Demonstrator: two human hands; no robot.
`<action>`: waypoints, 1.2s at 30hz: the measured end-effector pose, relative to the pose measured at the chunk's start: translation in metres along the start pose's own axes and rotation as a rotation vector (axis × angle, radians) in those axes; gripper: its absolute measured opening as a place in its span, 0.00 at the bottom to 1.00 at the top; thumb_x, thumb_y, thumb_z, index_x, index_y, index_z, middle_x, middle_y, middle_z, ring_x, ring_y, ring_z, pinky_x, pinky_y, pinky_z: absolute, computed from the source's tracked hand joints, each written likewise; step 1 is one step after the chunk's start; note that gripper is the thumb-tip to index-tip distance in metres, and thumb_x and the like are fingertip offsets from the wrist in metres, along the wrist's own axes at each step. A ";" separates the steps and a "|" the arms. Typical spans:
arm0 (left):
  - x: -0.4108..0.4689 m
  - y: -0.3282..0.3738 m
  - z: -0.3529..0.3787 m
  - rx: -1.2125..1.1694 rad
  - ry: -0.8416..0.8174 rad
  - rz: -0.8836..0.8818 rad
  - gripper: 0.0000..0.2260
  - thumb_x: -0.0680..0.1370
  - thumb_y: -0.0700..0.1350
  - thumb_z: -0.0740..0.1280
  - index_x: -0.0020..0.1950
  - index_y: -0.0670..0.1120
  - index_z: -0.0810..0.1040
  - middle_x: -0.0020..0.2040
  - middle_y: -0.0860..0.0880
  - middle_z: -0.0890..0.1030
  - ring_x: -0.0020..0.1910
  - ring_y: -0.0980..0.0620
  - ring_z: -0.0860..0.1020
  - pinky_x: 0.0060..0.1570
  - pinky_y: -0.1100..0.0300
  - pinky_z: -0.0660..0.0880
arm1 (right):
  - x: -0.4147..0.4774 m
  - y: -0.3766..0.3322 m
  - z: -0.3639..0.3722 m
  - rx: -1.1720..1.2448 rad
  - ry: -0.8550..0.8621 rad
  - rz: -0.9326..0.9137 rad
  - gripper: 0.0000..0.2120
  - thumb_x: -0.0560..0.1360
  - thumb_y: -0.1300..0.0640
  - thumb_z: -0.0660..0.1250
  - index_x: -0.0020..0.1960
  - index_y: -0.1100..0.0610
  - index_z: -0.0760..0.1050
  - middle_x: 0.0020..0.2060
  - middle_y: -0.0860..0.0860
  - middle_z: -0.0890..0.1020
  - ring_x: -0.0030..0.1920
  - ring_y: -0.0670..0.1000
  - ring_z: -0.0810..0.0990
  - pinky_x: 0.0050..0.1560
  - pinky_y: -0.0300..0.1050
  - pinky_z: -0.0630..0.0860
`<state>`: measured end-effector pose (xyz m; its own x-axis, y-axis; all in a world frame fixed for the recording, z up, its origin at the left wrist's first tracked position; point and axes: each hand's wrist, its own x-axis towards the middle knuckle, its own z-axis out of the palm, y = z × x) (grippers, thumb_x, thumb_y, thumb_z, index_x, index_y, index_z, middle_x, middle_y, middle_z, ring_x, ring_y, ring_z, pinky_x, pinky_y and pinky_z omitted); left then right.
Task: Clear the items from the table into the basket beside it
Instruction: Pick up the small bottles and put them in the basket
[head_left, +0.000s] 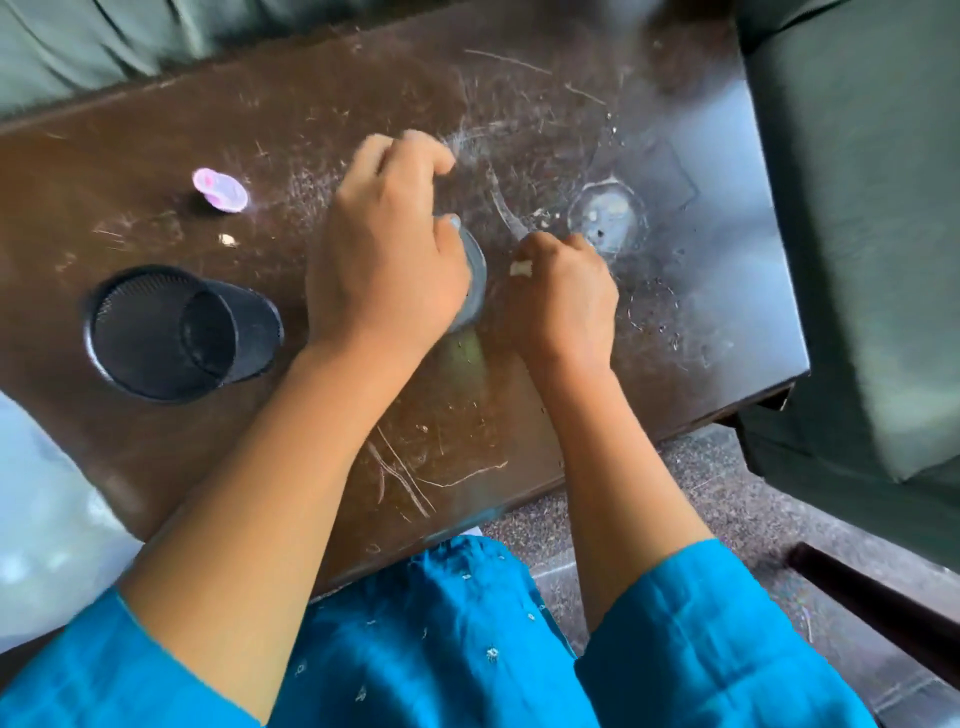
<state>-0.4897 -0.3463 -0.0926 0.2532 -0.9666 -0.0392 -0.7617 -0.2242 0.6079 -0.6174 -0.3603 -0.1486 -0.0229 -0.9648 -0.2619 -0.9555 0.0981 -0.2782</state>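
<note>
On the scratched brown table (457, 457), my left hand (384, 249) wraps around a small grey-blue round object (474, 280), mostly hidden under my fingers. Just to its right, my right hand (563, 296) is closed, pinching a small whitish scrap (520, 268) between thumb and finger. A black mesh cup (176, 332) stands upright at the table's left. A small pink and white plastic item (221, 191) lies further back on the left. No basket can be made out for certain.
A round pale stain (608, 218) marks the table right of my hands. Dark green upholstered seats stand along the back (104, 47) and the right (857, 234). Something pale and blurred (47, 493) sits off the table's left edge. Speckled floor (675, 509) lies below.
</note>
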 end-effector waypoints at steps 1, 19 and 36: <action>0.007 -0.009 -0.005 0.016 0.009 -0.033 0.12 0.74 0.39 0.65 0.57 0.44 0.74 0.57 0.44 0.76 0.51 0.44 0.77 0.43 0.59 0.67 | 0.007 -0.006 -0.005 0.002 0.014 -0.007 0.13 0.69 0.64 0.64 0.52 0.56 0.77 0.44 0.57 0.77 0.44 0.60 0.76 0.38 0.43 0.62; 0.086 -0.139 -0.051 0.438 -0.670 -0.341 0.12 0.77 0.37 0.63 0.59 0.45 0.77 0.62 0.43 0.74 0.60 0.41 0.72 0.59 0.52 0.73 | 0.045 -0.160 0.014 0.028 -0.013 -0.426 0.10 0.71 0.59 0.65 0.51 0.52 0.79 0.45 0.56 0.80 0.45 0.60 0.77 0.37 0.44 0.67; -0.017 -0.271 -0.181 -0.077 0.278 -0.419 0.07 0.70 0.35 0.62 0.40 0.43 0.78 0.40 0.49 0.81 0.36 0.51 0.74 0.35 0.62 0.65 | -0.039 -0.318 0.055 0.114 -0.135 -0.707 0.16 0.66 0.67 0.61 0.51 0.56 0.77 0.45 0.56 0.83 0.45 0.61 0.78 0.41 0.47 0.70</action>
<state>-0.1799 -0.2465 -0.1132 0.6847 -0.7237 -0.0858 -0.5171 -0.5655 0.6425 -0.2966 -0.3405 -0.1012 0.6318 -0.7694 -0.0935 -0.6917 -0.5053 -0.5159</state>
